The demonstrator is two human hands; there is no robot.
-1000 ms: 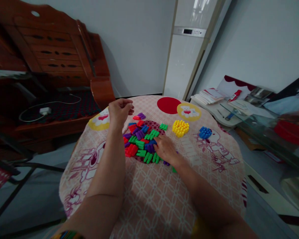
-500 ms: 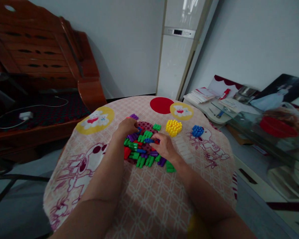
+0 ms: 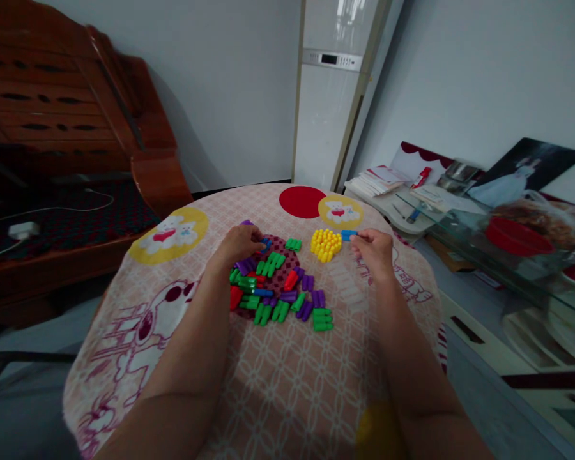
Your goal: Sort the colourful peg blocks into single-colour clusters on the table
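Note:
A mixed pile of small green, purple, red and blue plastic pegs point(image 3: 275, 295) lies in the middle of a round table point(image 3: 287, 383) under a pink printed cloth. My left hand point(image 3: 240, 243) rests at the pile's far left edge, fingers pinched on a blue peg point(image 3: 265, 243). My right hand point(image 3: 374, 250) is out to the right, pinching another blue peg point(image 3: 349, 234) just right of a cluster of yellow pegs point(image 3: 325, 245). A few green pegs point(image 3: 293, 243) sit apart behind the pile.
A dark wooden bench point(image 3: 76, 160) with a white charger point(image 3: 18, 229) stands at left. A tall white cabinet point(image 3: 330, 89) is behind the table. At right, a glass table point(image 3: 483, 223) carries papers, a red bowl point(image 3: 515, 235) and a framed picture.
My right hand lifted a blue peg from the pile and carried it right, past the yellow cluster. My left hand came down onto the pile's far edge. The camera swung right.

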